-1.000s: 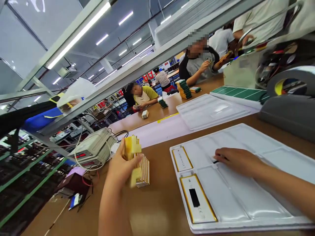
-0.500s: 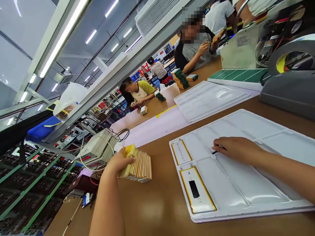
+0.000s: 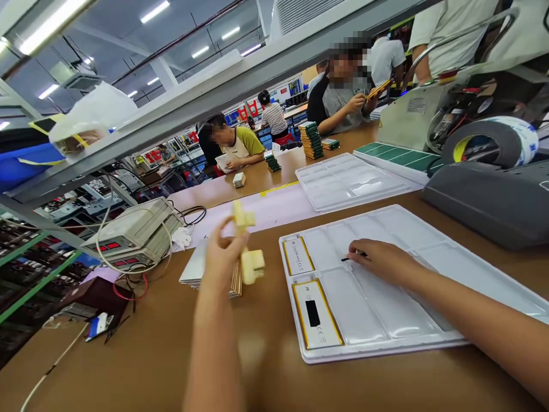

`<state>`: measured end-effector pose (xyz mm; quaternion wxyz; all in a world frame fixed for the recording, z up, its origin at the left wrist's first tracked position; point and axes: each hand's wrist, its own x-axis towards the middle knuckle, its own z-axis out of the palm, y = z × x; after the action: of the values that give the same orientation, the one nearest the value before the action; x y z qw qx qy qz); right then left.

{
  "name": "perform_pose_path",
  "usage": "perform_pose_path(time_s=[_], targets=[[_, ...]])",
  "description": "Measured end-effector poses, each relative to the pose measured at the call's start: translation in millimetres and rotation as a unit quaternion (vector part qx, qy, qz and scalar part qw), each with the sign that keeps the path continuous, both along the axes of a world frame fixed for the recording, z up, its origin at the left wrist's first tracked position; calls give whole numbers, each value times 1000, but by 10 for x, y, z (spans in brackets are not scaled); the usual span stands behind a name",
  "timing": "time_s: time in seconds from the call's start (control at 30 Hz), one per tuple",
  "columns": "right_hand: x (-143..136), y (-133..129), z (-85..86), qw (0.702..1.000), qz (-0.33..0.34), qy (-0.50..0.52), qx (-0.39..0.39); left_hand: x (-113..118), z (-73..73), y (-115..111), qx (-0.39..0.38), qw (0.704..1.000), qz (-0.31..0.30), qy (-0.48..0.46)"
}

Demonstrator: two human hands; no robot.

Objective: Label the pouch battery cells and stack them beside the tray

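Note:
My left hand (image 3: pixel 221 257), slightly blurred, grips a yellow blocky piece (image 3: pixel 252 266) with two stubby ends, held above the table. Behind and partly hidden by that hand lies a stack of flat silver battery cells (image 3: pixel 193 266) with yellow edges. My right hand (image 3: pixel 384 260) is closed in a pinch over the white plastic tray (image 3: pixel 412 337); a thin dark item (image 3: pixel 346 259) pokes out from its fingertips, its kind unclear. Two pouch batteries lie in the tray's left compartments: a plain upper one (image 3: pixel 299 256) and a lower one (image 3: pixel 323 332) with a black patch.
Beyond the tray are a second clear tray (image 3: pixel 334 177) and a green-and-white panel (image 3: pixel 386 155). A tape roll (image 3: pixel 517 137) sits by a grey machine (image 3: pixel 476 200) at right. Stacked instruments (image 3: pixel 132 229) with cables stand left. Co-workers sit across the table, near battery stacks (image 3: pixel 311 140).
My left hand has moved the yellow piece from the end of the battery stack into the air. The stack now shows its flat silver face. My right hand keeps its pinch; the view has turned.

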<state>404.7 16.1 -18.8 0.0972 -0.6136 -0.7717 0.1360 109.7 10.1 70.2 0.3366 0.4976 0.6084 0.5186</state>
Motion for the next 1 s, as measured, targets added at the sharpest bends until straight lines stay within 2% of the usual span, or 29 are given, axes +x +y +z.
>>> perform_pose_path(time_s=[0.03,0.07,0.13,0.2,0.27,0.4,0.5,0.57,0.63,0.73,0.8,0.9,1.0], targets=[[-80,-63,41,1000,14,-3,5,121,-212,22,-17,984,-73,-159],[-171,-138,82,999,31,-14,7,234,-429,56,-45,948,-128,-289],[-370,-304,143,997,59,-58,9,410,-819,137,-79,863,-168,-470],[-555,-458,165,990,72,-116,21,499,-1089,204,-97,799,-169,-569],[-700,-571,155,983,80,-165,33,511,-1227,243,-99,768,-165,-611],[-860,-640,140,972,84,-221,9,457,-1292,278,-97,746,-147,-642],[-888,-590,164,974,41,-218,-36,453,-1325,296,-81,732,-159,-658],[-893,-546,167,981,-17,-170,-88,469,-1352,300,-72,727,-166,-663],[-911,-522,133,985,-48,-81,-144,482,-1365,295,-75,728,-161,-663],[-948,-523,42,981,-35,37,-190,467,-1360,278,-76,732,-156,-659],[-933,-513,25,975,-26,66,-211,423,-1352,268,-69,727,-174,-660],[-833,-392,167,975,-28,73,-210,329,-1341,254,-47,703,-220,-675],[-818,-130,437,985,-26,106,-132,269,-1308,231,-40,683,-251,-685]])
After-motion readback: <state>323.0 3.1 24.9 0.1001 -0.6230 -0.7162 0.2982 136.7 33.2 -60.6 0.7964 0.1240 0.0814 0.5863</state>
